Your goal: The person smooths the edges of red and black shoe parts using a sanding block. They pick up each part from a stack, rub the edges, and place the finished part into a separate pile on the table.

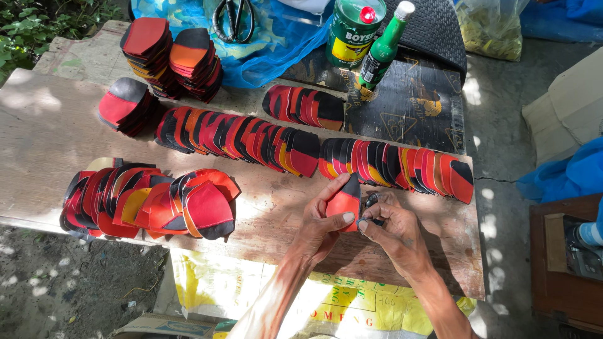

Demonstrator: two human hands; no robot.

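My left hand (pixel 317 223) holds a red and black shield-shaped leather piece (pixel 344 201) upright near the front edge of the wooden board (pixel 50 138). My right hand (pixel 392 229) pinches its lower right edge together with a small dark object I cannot make out. Just beyond my hands a long row of overlapping red, orange and black pieces (pixel 402 164) lies on the board. Another row (pixel 239 135) runs to its left, and a fanned pile (pixel 151 201) sits at the front left.
Stacks of pieces (pixel 168 55) stand at the back left. A green tin can (pixel 353 31), a green bottle (pixel 382 50) and scissors (pixel 233 19) on blue plastic are at the back. A yellow sack (pixel 264 295) hangs below the board. Dirt ground left, concrete right.
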